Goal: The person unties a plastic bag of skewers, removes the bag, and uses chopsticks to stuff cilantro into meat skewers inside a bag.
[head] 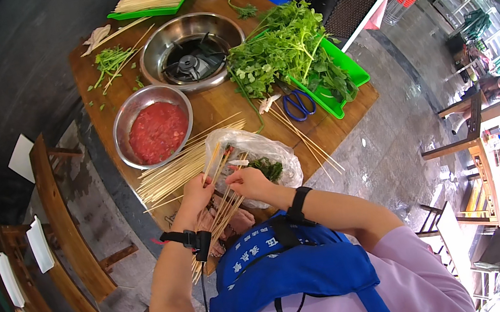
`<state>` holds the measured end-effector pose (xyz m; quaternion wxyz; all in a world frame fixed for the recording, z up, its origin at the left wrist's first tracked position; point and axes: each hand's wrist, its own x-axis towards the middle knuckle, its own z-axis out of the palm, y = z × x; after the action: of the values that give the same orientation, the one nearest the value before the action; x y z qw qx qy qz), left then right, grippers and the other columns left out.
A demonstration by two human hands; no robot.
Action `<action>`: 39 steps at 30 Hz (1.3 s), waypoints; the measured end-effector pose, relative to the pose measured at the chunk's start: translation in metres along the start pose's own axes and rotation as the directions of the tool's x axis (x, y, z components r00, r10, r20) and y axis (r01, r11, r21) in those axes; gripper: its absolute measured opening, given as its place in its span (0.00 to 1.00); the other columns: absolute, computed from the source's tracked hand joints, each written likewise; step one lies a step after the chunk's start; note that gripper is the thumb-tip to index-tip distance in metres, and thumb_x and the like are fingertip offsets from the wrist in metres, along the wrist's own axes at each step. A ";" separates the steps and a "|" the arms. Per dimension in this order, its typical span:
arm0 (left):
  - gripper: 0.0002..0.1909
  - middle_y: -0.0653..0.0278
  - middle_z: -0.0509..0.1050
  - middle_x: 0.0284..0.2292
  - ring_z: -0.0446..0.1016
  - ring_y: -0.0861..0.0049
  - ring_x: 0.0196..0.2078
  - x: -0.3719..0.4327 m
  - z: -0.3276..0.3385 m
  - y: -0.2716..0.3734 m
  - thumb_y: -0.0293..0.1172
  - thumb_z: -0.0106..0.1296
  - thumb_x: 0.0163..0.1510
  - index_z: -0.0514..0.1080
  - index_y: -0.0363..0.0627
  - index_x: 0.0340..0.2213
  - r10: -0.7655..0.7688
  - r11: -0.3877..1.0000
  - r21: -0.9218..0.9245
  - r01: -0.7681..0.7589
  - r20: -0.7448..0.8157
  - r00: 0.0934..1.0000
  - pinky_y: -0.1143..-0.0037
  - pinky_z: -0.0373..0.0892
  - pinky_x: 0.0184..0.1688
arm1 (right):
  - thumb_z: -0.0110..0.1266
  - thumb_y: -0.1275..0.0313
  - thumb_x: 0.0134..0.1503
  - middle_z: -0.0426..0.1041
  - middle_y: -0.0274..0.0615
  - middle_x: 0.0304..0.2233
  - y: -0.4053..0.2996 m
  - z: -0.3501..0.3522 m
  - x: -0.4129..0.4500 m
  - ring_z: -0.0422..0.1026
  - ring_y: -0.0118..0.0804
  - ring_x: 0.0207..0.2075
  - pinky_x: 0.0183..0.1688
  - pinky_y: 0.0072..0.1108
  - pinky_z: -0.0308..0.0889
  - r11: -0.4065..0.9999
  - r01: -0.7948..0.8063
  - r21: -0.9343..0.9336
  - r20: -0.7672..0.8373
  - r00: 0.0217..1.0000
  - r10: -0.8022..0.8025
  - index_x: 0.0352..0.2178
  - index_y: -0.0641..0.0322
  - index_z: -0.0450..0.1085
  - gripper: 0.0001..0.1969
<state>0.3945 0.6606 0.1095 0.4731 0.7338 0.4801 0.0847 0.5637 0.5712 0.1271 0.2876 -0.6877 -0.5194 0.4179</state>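
My left hand (198, 194) grips a bamboo skewer (212, 161) that points up over a clear plastic bag (288, 157). Close beside it, my right hand (248, 182) has its fingers drawn together over more bamboo skewers (227, 210); whether it grips one is hidden. Dark green leaves (268, 169) lie in the bag. Small reddish pieces (228, 150) and a white strip (238, 162) show just beyond my fingers. Pinkish raw meat (241, 221) lies at the table edge, partly under the skewers. Left of the bag spreads a pile of bare skewers (174, 167).
A steel bowl (120, 144) of red minced mixture stands beyond the skewer pile. Behind are a recessed burner (188, 64), a green tray (349, 65) with leafy herbs (280, 45), and blue-handled scissors (300, 105). Another green tray (117, 16) holds skewers. Wooden benches (63, 209) flank the left.
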 end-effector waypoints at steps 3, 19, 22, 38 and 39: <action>0.09 0.57 0.72 0.21 0.71 0.66 0.24 0.001 0.000 -0.002 0.30 0.53 0.41 0.70 0.39 0.26 0.021 1.000 0.005 -0.021 0.018 1.000 0.73 0.66 0.29 | 0.53 0.73 0.44 0.74 0.44 0.26 -0.006 -0.009 -0.010 0.74 0.35 0.28 0.33 0.22 0.68 0.978 -0.074 0.197 0.013 0.997 0.073 0.30 0.63 0.73 0.10; 0.07 0.54 0.71 0.19 0.71 0.63 0.24 0.002 0.013 -0.015 0.28 0.52 0.40 0.68 0.39 0.24 0.067 0.998 0.019 -0.066 -0.013 0.998 0.72 0.66 0.27 | 0.51 0.76 0.49 0.74 0.38 0.29 -0.031 -0.038 -0.058 0.70 0.23 0.29 0.32 0.16 0.66 0.893 0.128 0.433 0.003 0.990 -0.143 0.35 0.63 0.72 0.10; 0.07 0.54 0.71 0.20 0.71 0.61 0.24 0.000 0.016 -0.012 0.28 0.52 0.40 0.69 0.39 0.23 0.066 0.997 0.046 -0.065 -0.023 0.998 0.72 0.66 0.28 | 0.51 0.77 0.49 0.73 0.36 0.29 -0.030 -0.043 -0.059 0.70 0.22 0.29 0.32 0.15 0.66 0.904 0.075 0.421 -0.003 0.997 -0.081 0.35 0.63 0.72 0.09; 0.08 0.55 0.72 0.21 0.72 0.65 0.25 -0.008 0.011 -0.006 0.29 0.52 0.41 0.69 0.39 0.26 0.017 0.997 0.071 -0.017 0.007 1.000 0.73 0.67 0.29 | 0.50 0.80 0.51 0.68 0.33 0.29 -0.018 -0.067 -0.053 0.70 0.25 0.31 0.35 0.14 0.66 0.664 0.171 0.728 -0.189 0.981 -0.045 0.29 0.62 0.63 0.04; 0.08 0.61 0.71 0.21 0.70 0.72 0.23 -0.008 0.007 -0.003 0.28 0.52 0.42 0.69 0.39 0.26 0.003 0.998 -0.068 0.003 0.085 0.996 0.75 0.66 0.27 | 0.49 0.80 0.52 0.68 0.33 0.29 -0.018 -0.072 -0.053 0.70 0.26 0.31 0.35 0.15 0.66 0.606 0.178 0.775 -0.213 0.977 -0.015 0.29 0.61 0.62 0.04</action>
<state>0.3926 0.6500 0.1058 0.5179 0.7202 0.4562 0.0696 0.6120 0.5287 0.1910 0.6300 -0.4968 -0.2894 0.5221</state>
